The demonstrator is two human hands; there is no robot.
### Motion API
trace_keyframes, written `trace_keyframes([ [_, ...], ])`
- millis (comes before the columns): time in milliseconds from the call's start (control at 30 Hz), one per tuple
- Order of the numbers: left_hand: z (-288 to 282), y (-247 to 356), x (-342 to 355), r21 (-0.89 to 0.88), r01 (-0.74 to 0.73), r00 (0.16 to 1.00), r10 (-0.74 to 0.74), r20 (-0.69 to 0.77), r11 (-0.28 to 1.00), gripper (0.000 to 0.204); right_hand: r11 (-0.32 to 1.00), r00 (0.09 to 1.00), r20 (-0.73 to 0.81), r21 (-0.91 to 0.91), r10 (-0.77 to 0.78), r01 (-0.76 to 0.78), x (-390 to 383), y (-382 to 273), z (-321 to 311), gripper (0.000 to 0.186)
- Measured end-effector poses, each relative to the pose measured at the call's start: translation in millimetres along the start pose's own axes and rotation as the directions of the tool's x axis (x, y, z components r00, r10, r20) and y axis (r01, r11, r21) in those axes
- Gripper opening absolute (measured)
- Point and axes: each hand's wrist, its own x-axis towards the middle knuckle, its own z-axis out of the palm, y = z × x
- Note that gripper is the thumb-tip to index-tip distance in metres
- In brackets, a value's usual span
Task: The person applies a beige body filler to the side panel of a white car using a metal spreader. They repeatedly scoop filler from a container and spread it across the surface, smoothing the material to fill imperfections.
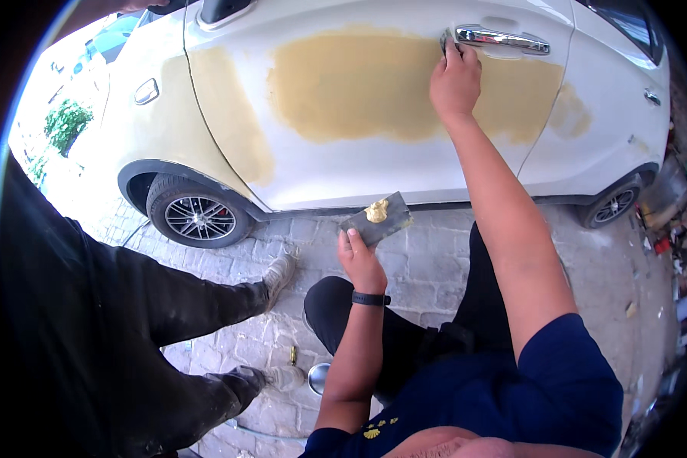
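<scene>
The person's left hand (pixel 363 266) has its fingers closed on one end of a flat, dark grey putty board (pixel 392 226), which is tilted in front of the car, above the paving as seen from the head. A dollop of yellowish putty (pixel 376 211) sits on the board's upper face. A black wristband (pixel 370 298) circles the left wrist.

The right arm reaches up to the front door (pixel 320 168) of the white car. There the right hand (pixel 456 85) pinches a small grey spreader (pixel 445 41) in narrowed fingers, just left of the chrome door handle (pixel 504 38); whether its edge touches the panel cannot be told. A broad tan filler patch (pixel 351 88) covers much of that door.

To the left, the front wheel (pixel 198 217) stands on grey stone paving (pixel 435 256). Nearby is a co-worker in dark trousers (pixel 198 313) and pale shoes (pixel 279 278). A round metal tin (pixel 318 378) lies beside the person's left forearm.
</scene>
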Motion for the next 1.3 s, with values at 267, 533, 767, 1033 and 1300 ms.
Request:
trace_keyframes([
  [267,-14,21,34,-0.059,0.016,0.998,-0.020,-0.057,0.998,0.031,0.988,0.995,-0.045,0.131,0.089,-0.083,-21,-101,41,0.045],
  [533,-35,53,34,-0.113,-0.133,0.970,0.106,-0.220,0.985,0.037,0.947,0.993,0.062,0.314,-0.096,0.071,-70,-219,70,0.044],
  [767,-62,96,22,-0.172,-0.240,0.968,0.222,-0.121,0.955,0.029,0.419,0.480,0.544,0.838,-0.688,-0.349,-74,-184,-19,0.032],
  [1033,4,106,-48,-0.141,-0.132,0.980,0.150,0.130,0.981,0.026,0.254,0.247,0.628,0.597,-0.738,-0.761,-112,-17,-170,0.032],
  [1300,18,80,-52,-0.204,-0.166,0.985,0.172,0.014,0.965,0.030,0.830,0.944,0.298,0.555,-0.144,-0.048,-27,55,-102,0.030],
])
